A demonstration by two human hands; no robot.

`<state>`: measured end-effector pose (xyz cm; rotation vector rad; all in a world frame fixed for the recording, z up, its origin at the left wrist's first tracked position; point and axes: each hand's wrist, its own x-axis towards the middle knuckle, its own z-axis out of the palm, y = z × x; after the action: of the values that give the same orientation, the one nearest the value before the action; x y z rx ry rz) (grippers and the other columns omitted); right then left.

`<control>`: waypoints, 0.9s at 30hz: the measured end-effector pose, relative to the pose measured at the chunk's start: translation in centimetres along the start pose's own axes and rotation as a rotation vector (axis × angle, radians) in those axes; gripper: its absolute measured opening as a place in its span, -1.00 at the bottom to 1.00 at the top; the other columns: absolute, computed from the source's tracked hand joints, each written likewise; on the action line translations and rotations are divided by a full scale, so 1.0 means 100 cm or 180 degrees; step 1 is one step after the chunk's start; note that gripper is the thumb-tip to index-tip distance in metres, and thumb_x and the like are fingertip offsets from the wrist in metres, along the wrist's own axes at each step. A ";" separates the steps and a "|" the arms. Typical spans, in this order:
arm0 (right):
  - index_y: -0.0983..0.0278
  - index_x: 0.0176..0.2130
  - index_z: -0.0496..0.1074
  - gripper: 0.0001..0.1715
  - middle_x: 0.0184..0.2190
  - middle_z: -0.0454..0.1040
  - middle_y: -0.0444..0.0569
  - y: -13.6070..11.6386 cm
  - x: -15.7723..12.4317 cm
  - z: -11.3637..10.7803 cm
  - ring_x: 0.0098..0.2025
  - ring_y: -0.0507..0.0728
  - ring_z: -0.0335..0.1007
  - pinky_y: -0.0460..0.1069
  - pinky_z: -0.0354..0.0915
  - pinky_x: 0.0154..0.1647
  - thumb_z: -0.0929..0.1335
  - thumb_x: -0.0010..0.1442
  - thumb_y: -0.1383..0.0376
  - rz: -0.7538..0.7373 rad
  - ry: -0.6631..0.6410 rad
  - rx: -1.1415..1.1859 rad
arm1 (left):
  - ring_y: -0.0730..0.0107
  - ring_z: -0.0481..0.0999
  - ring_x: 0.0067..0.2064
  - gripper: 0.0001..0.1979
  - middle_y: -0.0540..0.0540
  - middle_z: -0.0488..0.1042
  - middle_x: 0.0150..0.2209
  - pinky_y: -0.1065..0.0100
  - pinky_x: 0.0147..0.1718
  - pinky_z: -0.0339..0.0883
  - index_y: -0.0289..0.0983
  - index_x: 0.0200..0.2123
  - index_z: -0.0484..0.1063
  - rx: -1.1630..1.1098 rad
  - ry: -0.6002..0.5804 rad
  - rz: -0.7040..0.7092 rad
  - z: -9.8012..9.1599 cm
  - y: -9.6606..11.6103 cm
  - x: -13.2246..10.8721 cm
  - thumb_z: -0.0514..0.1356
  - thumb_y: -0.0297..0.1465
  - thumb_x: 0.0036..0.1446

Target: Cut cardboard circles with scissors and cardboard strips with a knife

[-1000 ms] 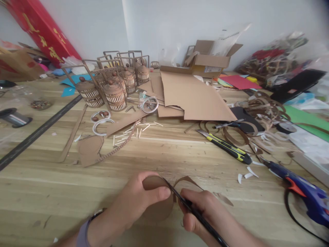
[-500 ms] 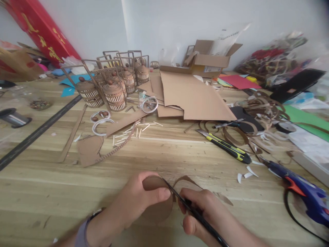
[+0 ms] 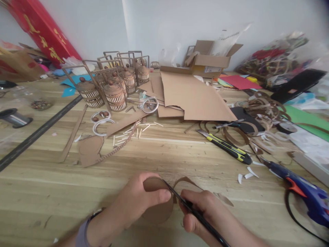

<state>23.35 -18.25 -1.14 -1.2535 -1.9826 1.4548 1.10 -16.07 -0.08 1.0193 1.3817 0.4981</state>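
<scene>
My left hand (image 3: 136,197) is closed round a round brown cardboard disc (image 3: 159,210), its thumb lying across the face and its fingers behind the far edge. Between the thumb and fingers of my right hand (image 3: 204,209) is a slender black pointed tool (image 3: 203,222); I cannot make out its exact kind. The tip meets the disc's upper right edge, close to my left thumb. Just beyond my right fingers, a curved brown cardboard offcut (image 3: 185,179) lies on the wooden table (image 3: 102,185).
A yellow-black utility knife (image 3: 228,148) and a blue glue gun (image 3: 295,190) lie to the right. Ahead are cardboard sheets (image 3: 197,96), white sticks (image 3: 120,139) and white rings (image 3: 102,127). Small lidded woven baskets (image 3: 114,96) with handles stand at the back left.
Very little differs. Both hands, the disc and the black tool keep nearly the same place, with the view shifted only slightly.
</scene>
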 end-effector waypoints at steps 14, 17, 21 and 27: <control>0.21 -0.49 0.14 -0.15 -0.57 0.11 -0.24 0.001 0.004 0.002 -0.54 -0.01 0.02 -0.08 -0.06 -0.55 0.13 0.12 -0.49 0.0016 0.0591 -0.0435 | 0.03 0.61 -0.11 -0.34 -0.08 0.67 -0.23 0.20 -0.15 0.39 -0.24 -0.10 0.47 -0.1290 0.0370 -0.0056 0.010 0.001 0.007 0.54 -0.17 -0.30; 0.21 -0.49 0.14 -0.14 -0.58 0.11 -0.24 -0.002 0.005 0.001 -0.55 0.00 0.03 -0.08 -0.06 -0.55 0.11 0.10 -0.51 0.0019 0.0555 -0.0451 | 0.00 0.61 -0.07 -0.28 -0.14 0.68 -0.15 0.18 -0.11 0.40 -0.26 -0.04 0.46 -0.1536 0.0361 -0.0155 0.011 0.000 0.007 0.54 -0.21 -0.32; 0.21 -0.47 0.16 -0.14 -0.57 0.11 -0.24 -0.001 0.004 0.003 -0.54 -0.01 -0.01 -0.08 -0.08 -0.55 0.12 0.10 -0.50 0.0042 0.0439 -0.0341 | -0.03 0.61 -0.06 -0.32 -0.17 0.69 -0.15 0.17 -0.11 0.41 -0.28 -0.05 0.50 -0.1622 0.0143 -0.0148 0.012 0.002 0.005 0.53 -0.21 -0.31; 0.22 -0.44 0.22 -0.19 -0.57 0.14 -0.25 0.008 0.003 0.006 -0.55 -0.02 0.00 -0.09 -0.08 -0.56 0.20 0.14 -0.45 -0.0031 0.0376 -0.0226 | -0.09 0.61 -0.01 -0.41 -0.19 0.69 -0.12 0.13 -0.06 0.43 -0.28 -0.10 0.59 -0.1386 0.0192 -0.0069 0.014 0.003 0.003 0.52 -0.16 -0.24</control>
<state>23.08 -18.29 -2.14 -1.3256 -1.9743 1.2850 2.53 -16.07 -0.11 0.6381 1.2616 0.7791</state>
